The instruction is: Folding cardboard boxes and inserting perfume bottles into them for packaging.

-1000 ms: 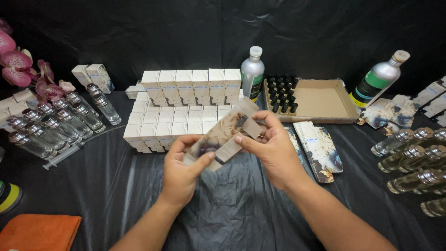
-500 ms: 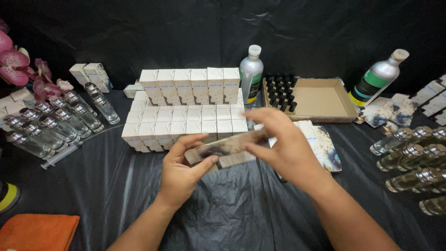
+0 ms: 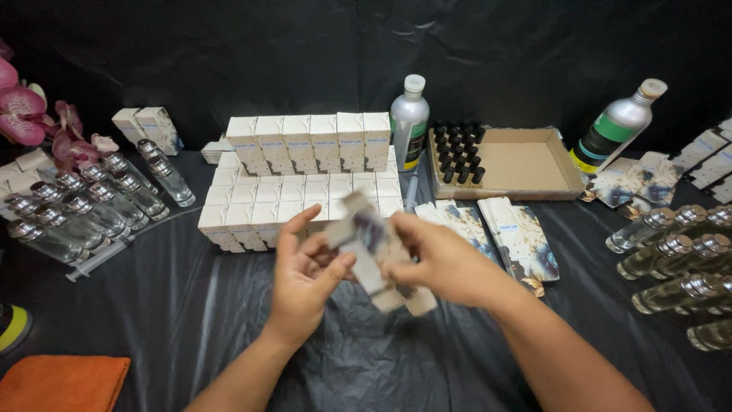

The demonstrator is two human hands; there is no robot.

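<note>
Both hands held one blurred flat carton (image 3: 377,255) above the black sheet (image 3: 191,305); the left hand (image 3: 305,275) pinched its near edge, thumb on top, other fingers spread behind; the right hand (image 3: 438,263) clamped its far side, fingers curled over; stacked white boxes (image 3: 297,183) stood just beyond.

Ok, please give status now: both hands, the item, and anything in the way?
Left hand and right hand both gripping blurred flat printed cardboard carton. Held above black plastic sheet. Nothing in the way.
</note>
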